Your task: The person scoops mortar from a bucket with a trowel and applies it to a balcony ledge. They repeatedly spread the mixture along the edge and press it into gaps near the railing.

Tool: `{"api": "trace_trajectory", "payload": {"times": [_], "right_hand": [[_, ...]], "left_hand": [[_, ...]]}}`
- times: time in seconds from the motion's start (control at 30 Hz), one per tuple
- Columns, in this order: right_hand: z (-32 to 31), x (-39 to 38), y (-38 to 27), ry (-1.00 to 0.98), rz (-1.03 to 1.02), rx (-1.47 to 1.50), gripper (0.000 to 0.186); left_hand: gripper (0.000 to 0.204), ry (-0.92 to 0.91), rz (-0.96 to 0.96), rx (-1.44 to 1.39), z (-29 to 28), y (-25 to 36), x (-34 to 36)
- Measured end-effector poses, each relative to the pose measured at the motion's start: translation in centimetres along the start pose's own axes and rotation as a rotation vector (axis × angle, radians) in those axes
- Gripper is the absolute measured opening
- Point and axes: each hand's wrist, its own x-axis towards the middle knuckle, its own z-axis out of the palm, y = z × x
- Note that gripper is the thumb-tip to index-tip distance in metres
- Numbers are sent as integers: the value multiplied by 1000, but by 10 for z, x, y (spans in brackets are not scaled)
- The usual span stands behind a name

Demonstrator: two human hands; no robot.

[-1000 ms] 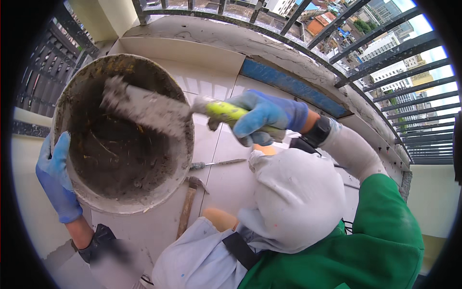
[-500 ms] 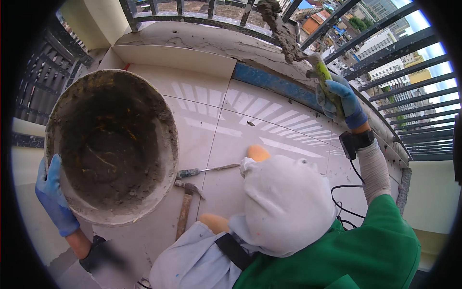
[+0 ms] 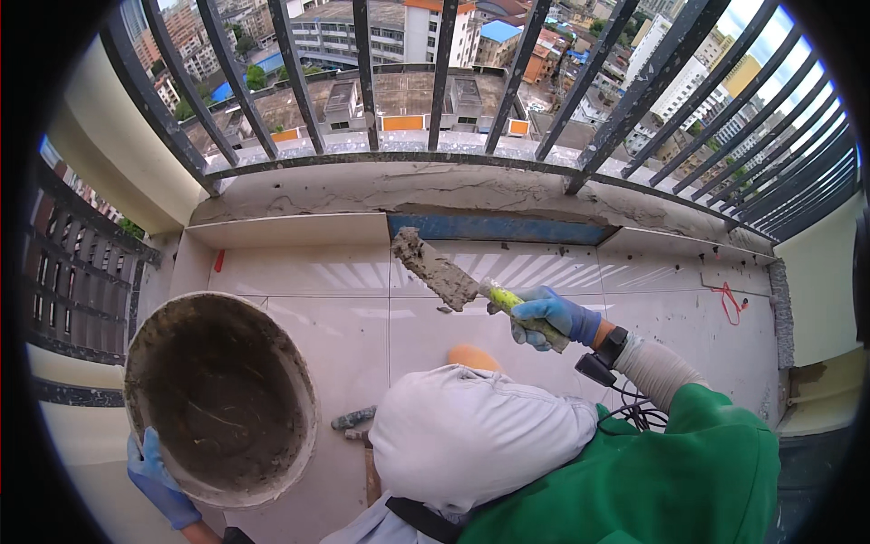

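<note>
My right hand (image 3: 555,317), in a blue glove, is closed round the yellow-green handle of a trowel (image 3: 439,272). Grey mortar coats the blade, which points up and left above the floor tiles, in front of a bare blue strip (image 3: 489,228) at the wall's foot. To the left, a large round bucket (image 3: 306,408) tilts toward me, its inside smeared with mortar. My gloved left hand (image 3: 158,471) grips the bucket's near left rim, fingers partly hidden by it. A hammer (image 3: 372,476) and a dark tool handle (image 3: 353,418) lie by my knee, mostly covered.
Light skirting tiles (image 3: 290,230) flank the blue strip on both sides. Above the cement ledge (image 3: 317,190) stands a dark metal railing (image 3: 362,82), with buildings far below. A red cord (image 3: 729,304) lies at the right, and black cable (image 3: 639,415) hangs by my right arm.
My right hand has brought the loaded trowel down from the railing, toward me and left. The head view has shifted, showing more railing. My left hand stays on the bucket.
</note>
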Motion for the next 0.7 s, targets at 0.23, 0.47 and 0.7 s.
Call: {"api": "trace_trajectory", "payload": {"times": [0.23, 0.47, 0.7], "right_hand": [[-14, 14, -44, -61, -138, -78, 53], [-49, -32, -51, 366, -280, -502, 62], [-184, -29, -21, 929, -820, -1753, 67]], "left_hand": [[28, 25, -23, -51, 1, 4, -3], [35, 15, -74, -111, 5, -3, 7], [36, 34, -97, -122, 2, 16, 0]]}}
